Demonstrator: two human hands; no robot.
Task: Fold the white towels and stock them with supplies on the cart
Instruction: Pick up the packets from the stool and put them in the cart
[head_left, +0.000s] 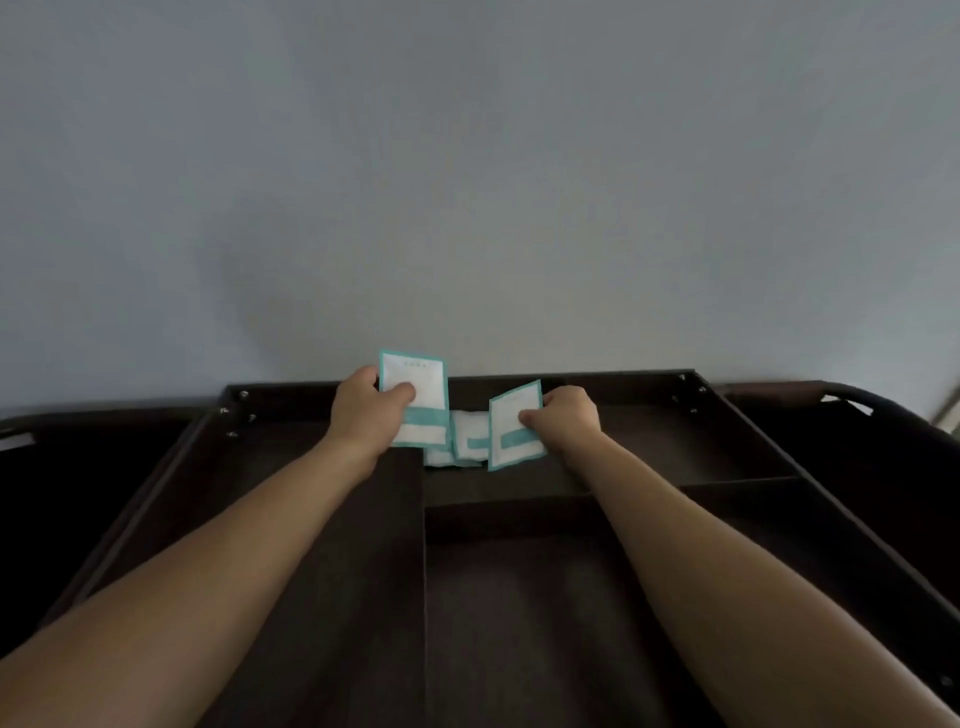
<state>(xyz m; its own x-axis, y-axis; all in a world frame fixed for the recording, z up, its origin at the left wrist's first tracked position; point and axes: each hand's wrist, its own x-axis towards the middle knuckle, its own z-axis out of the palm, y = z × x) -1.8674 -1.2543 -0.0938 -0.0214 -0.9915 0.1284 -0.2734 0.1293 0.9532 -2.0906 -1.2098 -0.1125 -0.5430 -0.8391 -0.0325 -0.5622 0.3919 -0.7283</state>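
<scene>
The left hand pinches a flat white paper packet with a teal border. The thumb is on the front of the packet and the fingers are behind it, and the hand holds it upright over the far part of the cart. The right hand is closed in the same way on a second white and teal packet, which is a little tilted. Its lower edge is low in the tray, but I cannot tell if it touches the floor there.

Between the two hands, a few loose white and teal packets lie in the far middle compartment of the dark brown wooden cart tray. Thin dividers split this tray into several compartments. A plain grey wall stands just behind the cart.

To my eye, the supply part of the work is in progress. Some packets are already in their compartment, and the two in the hands are probably going in beside them or being put in order. No white towel shows from this view, so I cannot say if the folding is done. I think most of the stocking is not yet done.
</scene>
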